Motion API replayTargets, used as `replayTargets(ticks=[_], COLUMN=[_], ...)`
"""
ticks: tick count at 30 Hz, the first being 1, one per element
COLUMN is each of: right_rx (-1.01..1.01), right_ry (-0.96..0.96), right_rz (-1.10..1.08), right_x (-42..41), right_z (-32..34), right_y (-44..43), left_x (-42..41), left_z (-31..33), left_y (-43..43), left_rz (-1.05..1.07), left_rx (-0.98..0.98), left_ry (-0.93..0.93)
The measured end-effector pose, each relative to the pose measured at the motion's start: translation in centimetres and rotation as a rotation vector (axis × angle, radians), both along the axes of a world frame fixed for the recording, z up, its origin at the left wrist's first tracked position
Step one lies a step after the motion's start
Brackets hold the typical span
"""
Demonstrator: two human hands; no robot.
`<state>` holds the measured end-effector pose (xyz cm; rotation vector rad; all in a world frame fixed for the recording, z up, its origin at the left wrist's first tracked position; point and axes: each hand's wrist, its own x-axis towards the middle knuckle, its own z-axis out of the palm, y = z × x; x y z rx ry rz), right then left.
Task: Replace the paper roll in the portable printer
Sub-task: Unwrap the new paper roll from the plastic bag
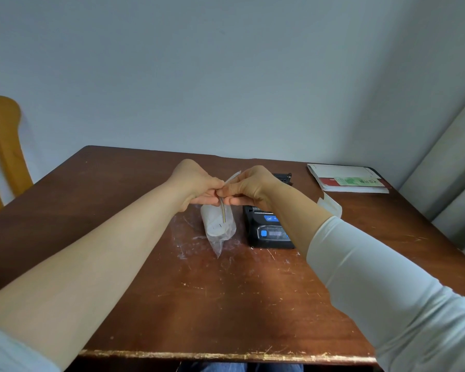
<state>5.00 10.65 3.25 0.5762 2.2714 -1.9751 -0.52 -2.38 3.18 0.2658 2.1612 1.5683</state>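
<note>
A white paper roll point(215, 222) sits inside a clear plastic bag point(220, 241) that hangs just above the table's middle. My left hand point(196, 183) and my right hand point(253, 187) both pinch the bag's top edge, fingertips close together. The black portable printer point(269, 232), with a blue button and a small display, rests on the table just right of the bag, partly hidden by my right forearm. Its lid appears raised behind my right hand.
The brown wooden table point(226, 304) has a worn front edge. A stack of papers and a red booklet point(346, 179) lies at the back right. A small white paper piece point(332, 205) lies right of the printer. A wooden chair point(3, 146) stands at left.
</note>
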Motion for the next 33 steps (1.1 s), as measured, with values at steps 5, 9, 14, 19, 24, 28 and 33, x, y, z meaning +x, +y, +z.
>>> replayTargets(ticks=[5,9,14,19,24,28,33], right_rx=[-0.06,-0.169,-0.254,-0.199,-0.06,0.049,0.268], right_ry=[0.003,-0.003,-0.009,-0.022,-0.012,0.0,0.063], right_rz=[-0.008,0.011,-0.012,-0.093,-0.17,-0.175,-0.145], right_x=[0.1,0.1,0.2,0.2,0.1,0.2,0.2], right_z=[-0.2,-0.1,0.2,0.3,-0.1,-0.3,-0.2], right_y=[-0.1,-0.1,-0.2,-0.4,-0.4,0.2,0.3], left_x=[-0.3,-0.2,-0.5,-0.2,-0.4,-0.8,-0.2], left_z=[-0.5,-1.0,-1.5,-1.3,-1.4,-1.7,-1.2], left_y=[0.1,0.1,-0.1,-0.1,-0.3,-0.7,-0.4], left_rz=[-0.036,-0.065,-0.076,-0.079,-0.042,0.029,0.116], left_rx=[-0.113,-0.085,-0.052,-0.02,-0.038,-0.009,0.11], left_ry=[0.147,0.124,0.108,0.109,0.135,0.099,0.112])
